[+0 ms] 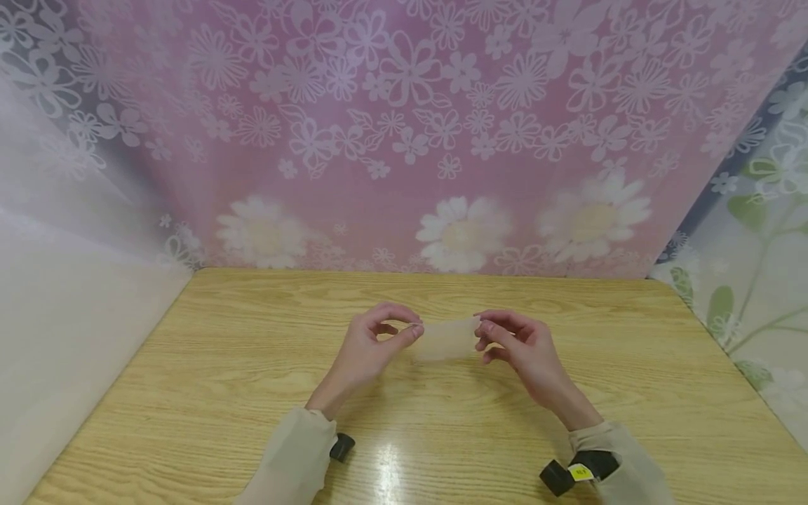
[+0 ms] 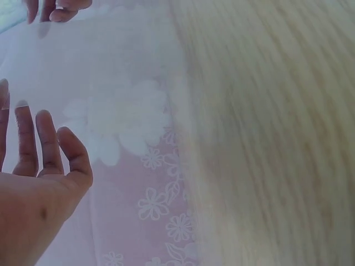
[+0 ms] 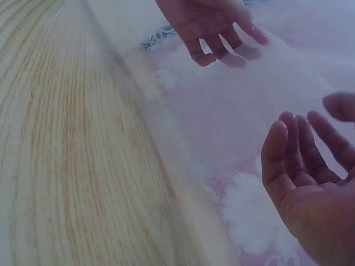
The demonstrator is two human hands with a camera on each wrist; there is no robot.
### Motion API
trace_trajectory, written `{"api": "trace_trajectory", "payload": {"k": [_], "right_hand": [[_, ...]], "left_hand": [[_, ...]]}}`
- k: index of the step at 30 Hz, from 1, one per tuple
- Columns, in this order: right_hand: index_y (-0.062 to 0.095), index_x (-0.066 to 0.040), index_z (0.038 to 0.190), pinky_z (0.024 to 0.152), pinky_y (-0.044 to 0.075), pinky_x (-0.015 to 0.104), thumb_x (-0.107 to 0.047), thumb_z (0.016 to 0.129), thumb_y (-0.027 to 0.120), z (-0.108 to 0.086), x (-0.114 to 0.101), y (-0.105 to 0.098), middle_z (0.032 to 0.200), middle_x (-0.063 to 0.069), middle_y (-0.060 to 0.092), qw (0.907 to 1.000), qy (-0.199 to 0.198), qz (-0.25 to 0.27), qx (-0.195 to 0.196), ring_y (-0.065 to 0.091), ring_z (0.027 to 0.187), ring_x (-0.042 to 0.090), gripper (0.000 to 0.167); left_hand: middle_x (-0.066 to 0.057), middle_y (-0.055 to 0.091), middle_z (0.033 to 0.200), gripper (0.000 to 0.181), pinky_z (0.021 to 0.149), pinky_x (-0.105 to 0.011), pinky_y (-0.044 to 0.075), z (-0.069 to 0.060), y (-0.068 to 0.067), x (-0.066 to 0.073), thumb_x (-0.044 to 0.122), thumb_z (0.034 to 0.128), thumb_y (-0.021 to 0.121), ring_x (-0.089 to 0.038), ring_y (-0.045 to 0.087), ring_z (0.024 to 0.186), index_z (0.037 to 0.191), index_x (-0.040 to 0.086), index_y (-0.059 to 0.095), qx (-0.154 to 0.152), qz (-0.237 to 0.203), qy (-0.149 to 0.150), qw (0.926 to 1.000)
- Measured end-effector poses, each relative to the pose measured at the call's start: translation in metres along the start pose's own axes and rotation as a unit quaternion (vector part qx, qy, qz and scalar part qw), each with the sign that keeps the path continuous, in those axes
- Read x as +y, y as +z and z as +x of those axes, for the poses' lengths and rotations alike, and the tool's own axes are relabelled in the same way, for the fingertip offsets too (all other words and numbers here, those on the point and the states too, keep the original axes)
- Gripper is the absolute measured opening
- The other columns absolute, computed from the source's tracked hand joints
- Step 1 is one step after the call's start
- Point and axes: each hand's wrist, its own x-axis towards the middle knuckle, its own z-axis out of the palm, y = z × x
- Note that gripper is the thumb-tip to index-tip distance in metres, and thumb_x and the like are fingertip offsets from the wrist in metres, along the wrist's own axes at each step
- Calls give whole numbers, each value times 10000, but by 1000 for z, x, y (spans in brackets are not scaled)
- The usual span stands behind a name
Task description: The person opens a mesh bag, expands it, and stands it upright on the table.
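Observation:
A thin, whitish see-through sheet (image 1: 448, 341) is stretched between both hands above the table. My left hand (image 1: 379, 339) pinches its left end between thumb and fingertips. At the opposite end, the right hand (image 1: 522, 349) pinches the sheet's upper right corner, its other fingers loosely bent. Through the sheet (image 3: 283, 72) in the right wrist view, the flowered cloth and some fingertips of the left hand (image 3: 213, 27) show faintly. Several curved fingers of the left hand (image 2: 50, 188) appear in the left wrist view; the thumb is out of sight there.
Beneath the hands lies a wood-grain table (image 1: 252, 379). A pink flowered cloth (image 1: 353, 189) hangs along its back edge, with pale cloth (image 1: 69, 280) on the left and leaf-patterned cloth (image 1: 751, 280) on the right. Black devices sit at both wrists, the right one (image 1: 558, 477) bearing a yellow label.

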Motion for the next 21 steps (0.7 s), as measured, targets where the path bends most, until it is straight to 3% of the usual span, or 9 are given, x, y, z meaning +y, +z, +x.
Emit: {"api": "trace_trajectory", "payload": {"k": [3,8,10,16,21], "right_hand": [[738,-139,1150,698,600,268,-10,1021,584,0,-1,0,985,-63,729,9991,-411,-40,-128,682,836,77,239],[697,29,1179,755,600,260,51,984,611,0,-1,3,1098,-75,730,9955,-823,-404,-226,673,915,64,214],[656,110,1179,777,604,258,47,978,626,0,0,5,1121,-58,723,9948,-847,-533,-185,671,948,68,213],[683,104,1107,774,601,237,21,964,664,1,-1,12,1044,-47,734,9944,-826,-660,66,692,925,76,166],[668,125,1110,785,608,235,39,949,675,3,-2,13,1013,-69,740,9947,-819,-614,19,705,909,61,183]], "left_hand": [[6,710,1128,125,941,-395,535,0,0,1,213,973,723,-174,655,1068,1076,146,742,43,-131,2,9999],[-17,722,1085,108,896,-346,557,0,0,1,212,969,728,-148,679,990,1063,162,745,76,-229,-152,9996],[-29,726,1084,122,878,-318,567,-1,1,1,209,967,730,-146,683,977,1070,145,745,70,-239,-199,9995],[-45,734,1111,172,869,-281,582,-1,1,3,218,984,709,-230,698,1007,1125,124,739,-127,-237,-370,9990],[-78,735,1139,233,855,-265,576,-1,2,4,260,997,691,-354,689,1059,1187,130,727,-221,-224,-488,9983]]}}
